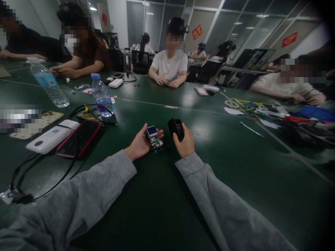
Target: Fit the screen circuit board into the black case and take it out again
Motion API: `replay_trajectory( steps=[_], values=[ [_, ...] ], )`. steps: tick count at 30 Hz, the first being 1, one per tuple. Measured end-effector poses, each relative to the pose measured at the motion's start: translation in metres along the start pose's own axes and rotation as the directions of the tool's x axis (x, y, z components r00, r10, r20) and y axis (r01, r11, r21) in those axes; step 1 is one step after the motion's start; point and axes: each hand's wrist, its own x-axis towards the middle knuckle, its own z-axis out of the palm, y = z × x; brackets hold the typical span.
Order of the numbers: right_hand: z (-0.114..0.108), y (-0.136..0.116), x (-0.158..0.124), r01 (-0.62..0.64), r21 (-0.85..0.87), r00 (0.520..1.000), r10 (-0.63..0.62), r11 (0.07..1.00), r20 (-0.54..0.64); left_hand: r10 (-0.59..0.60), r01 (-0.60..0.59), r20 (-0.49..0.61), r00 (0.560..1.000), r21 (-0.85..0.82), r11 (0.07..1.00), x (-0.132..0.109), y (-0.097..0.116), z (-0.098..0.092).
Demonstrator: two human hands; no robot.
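My left hand [139, 143] holds a small circuit board [155, 140] with a little screen at its upper end and metal ports at its lower end. The thumb lies along one edge, and fingertips show behind the far side. To the right, my right hand [186, 142] grips a black plastic case [175, 128], thumb on the near side and fingers around the right side. An opening shows on the case's upper face. Board and case are apart, both held above the green table [157, 195].
On the left lie a white power bank [52, 136], a red-edged phone [80, 138] and black cables. Two water bottles [102, 96] stand behind them. A wrench [251, 129] and tangled cables [251, 106] lie at right. A person in white [169, 66] sits opposite.
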Motion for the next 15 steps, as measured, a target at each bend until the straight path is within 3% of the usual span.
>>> replay_trajectory(
  steps=[7, 15],
  values=[
    [0.000, -0.011, -0.006, 0.087, -0.206, 0.981, -0.048, 0.975, 0.188, 0.004, -0.004, 0.018, 1.000, 0.000, 1.000, 0.001, 0.000, -0.003],
    [-0.005, -0.019, -0.008, 0.135, -0.280, 0.983, -0.094, 0.951, 0.154, 0.015, -0.015, 0.039, 0.999, 0.011, 1.000, 0.003, 0.001, -0.005]
  ],
)
